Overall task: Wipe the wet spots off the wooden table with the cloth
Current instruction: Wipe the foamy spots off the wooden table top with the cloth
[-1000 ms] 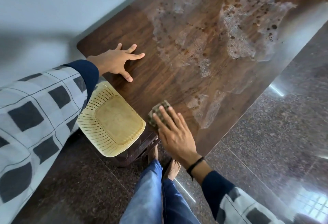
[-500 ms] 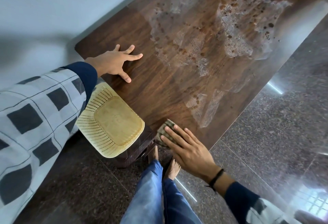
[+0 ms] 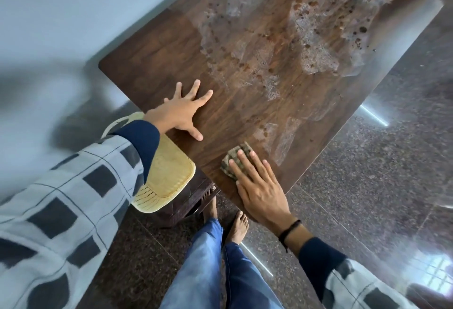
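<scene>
Near table (image 3: pixel 152 68) front edge: right hand (image 3: pixel 259 186) flat, fingers straight, pressing cloth (image 3: pixel 231 159) onto wood. Left hand (image 3: pixel 180 112) splayed flat on tabletop. Wet spots (image 3: pixel 316 36) farther up, well apart from cloth.

Right hand (image 3: pixel 259 187) flat on cloth (image 3: pixel 234 159)

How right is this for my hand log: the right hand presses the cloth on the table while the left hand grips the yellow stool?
No: the head view shows the left hand spread flat on the table, not gripping the stool. The right hand does press the cloth.
</scene>
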`<state>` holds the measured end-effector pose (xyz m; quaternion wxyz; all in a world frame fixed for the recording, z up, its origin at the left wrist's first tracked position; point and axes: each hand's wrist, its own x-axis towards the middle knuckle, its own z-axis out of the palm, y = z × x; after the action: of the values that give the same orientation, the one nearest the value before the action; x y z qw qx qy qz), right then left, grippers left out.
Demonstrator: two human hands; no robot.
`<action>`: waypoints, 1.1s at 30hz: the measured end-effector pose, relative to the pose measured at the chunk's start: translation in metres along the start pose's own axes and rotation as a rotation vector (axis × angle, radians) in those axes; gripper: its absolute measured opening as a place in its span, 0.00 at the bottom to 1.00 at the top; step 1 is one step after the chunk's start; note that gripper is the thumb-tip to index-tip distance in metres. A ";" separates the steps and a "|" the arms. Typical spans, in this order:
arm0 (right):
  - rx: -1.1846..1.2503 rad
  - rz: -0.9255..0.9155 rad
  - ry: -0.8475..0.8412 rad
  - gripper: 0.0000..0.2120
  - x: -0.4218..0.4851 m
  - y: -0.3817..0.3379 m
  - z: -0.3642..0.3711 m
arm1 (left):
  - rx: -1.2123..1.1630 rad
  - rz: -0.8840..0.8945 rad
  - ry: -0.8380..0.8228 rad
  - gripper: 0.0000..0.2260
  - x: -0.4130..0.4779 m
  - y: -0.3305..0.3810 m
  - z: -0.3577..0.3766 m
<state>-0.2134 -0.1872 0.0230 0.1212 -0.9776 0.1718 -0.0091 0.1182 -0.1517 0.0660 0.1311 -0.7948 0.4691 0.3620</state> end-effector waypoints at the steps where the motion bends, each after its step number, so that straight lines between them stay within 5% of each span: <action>1: 0.005 -0.059 -0.009 0.27 -0.009 -0.002 0.001 | -0.007 -0.004 0.010 0.61 0.000 -0.001 0.001; 6: -0.045 -0.393 -0.078 0.26 -0.051 0.045 -0.007 | -0.009 -0.021 0.005 0.62 -0.002 -0.001 0.000; 12: 0.083 0.202 0.093 0.25 -0.009 0.052 -0.022 | -0.007 -0.023 0.001 0.62 -0.005 0.004 -0.003; 18: -0.058 -0.388 -0.073 0.26 -0.049 0.078 -0.013 | -0.005 -0.032 -0.001 0.61 -0.007 0.006 -0.005; 24: 0.056 0.132 0.070 0.26 0.021 0.075 -0.029 | -0.004 -0.027 0.013 0.62 -0.006 0.002 -0.004; 29: -0.005 -0.364 -0.057 0.26 -0.023 0.048 -0.005 | -0.007 -0.036 0.007 0.62 -0.008 0.003 -0.004; 31: -0.054 -0.385 -0.075 0.27 -0.016 0.069 -0.014 | -0.018 -0.032 0.011 0.62 -0.007 0.004 -0.002; 33: -0.033 -0.205 -0.047 0.27 0.011 0.082 -0.021 | -0.033 -0.032 0.011 0.62 -0.006 0.003 -0.002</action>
<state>-0.2319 -0.2705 0.0238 0.1075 -0.9918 0.0683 0.0044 0.1146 -0.1503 0.0722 0.1211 -0.8064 0.4510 0.3630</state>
